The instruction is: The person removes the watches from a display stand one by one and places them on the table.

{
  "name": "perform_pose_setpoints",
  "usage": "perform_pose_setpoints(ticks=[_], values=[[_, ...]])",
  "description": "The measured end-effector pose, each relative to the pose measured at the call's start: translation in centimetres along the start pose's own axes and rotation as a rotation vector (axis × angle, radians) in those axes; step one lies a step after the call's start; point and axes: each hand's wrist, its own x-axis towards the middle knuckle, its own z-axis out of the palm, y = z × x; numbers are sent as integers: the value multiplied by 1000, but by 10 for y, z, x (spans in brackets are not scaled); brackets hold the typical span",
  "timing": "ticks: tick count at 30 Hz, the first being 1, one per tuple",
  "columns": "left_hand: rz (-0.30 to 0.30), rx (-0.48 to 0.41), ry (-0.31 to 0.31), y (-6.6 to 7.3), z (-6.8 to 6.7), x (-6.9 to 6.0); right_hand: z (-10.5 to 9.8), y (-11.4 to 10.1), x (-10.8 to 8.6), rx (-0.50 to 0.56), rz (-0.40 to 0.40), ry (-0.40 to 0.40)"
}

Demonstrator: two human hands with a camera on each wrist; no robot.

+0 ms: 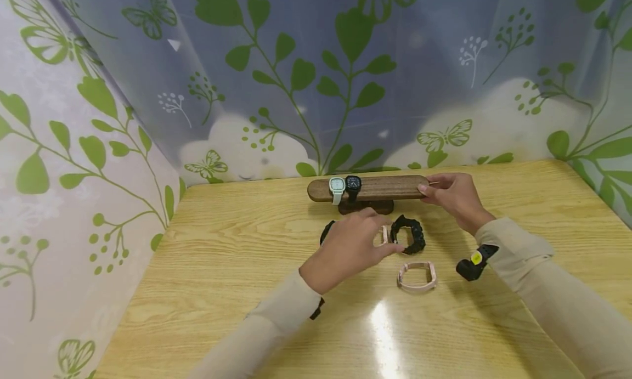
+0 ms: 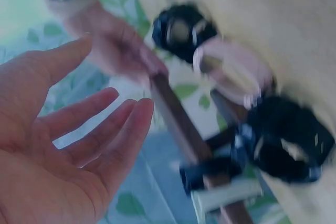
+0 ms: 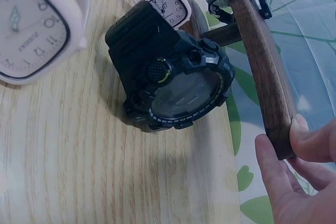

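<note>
A dark wooden bar stand (image 1: 395, 187) (image 3: 262, 72) carries a mint-green watch (image 1: 337, 185) and a black watch (image 1: 353, 184) toward its left end. My right hand (image 1: 456, 198) (image 3: 304, 171) pinches the bar's right end between thumb and fingers. My left hand (image 1: 348, 244) (image 2: 79, 140) is over the table in front of the stand, fingers spread and slightly bent, holding nothing. Under and beside it are a chunky black watch (image 1: 408, 235) (image 3: 178, 87), a pink watch (image 2: 233, 69) partly hidden in the head view, and another black watch (image 2: 289, 140), mostly covered there.
Nearer the front lies another pink watch (image 1: 417, 276) on the wooden table (image 1: 222, 302). A patterned curtain (image 1: 276, 94) with leaves and butterflies rises behind the table, and a similar one (image 1: 74, 148) hangs at the left. Black straps circle both wrists.
</note>
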Motion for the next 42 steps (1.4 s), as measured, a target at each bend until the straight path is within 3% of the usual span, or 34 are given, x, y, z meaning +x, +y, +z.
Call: perform_pose_setpoints(ticks=[4,10,22,31,42], values=[[-42,-31,65,-20,-14,-3,0,-1,0,4,15,4],[-153,-47,86,-50,-26,-3,0,-1,1,20,24,8],[-325,-126,115,-95,-21,9,1,-1,2,41,24,5],[-364,-111,56,-114,-11,23,0,-1,1,22,32,10],[-321,-149,6,-125,-1,39,1,-1,1,23,44,15]])
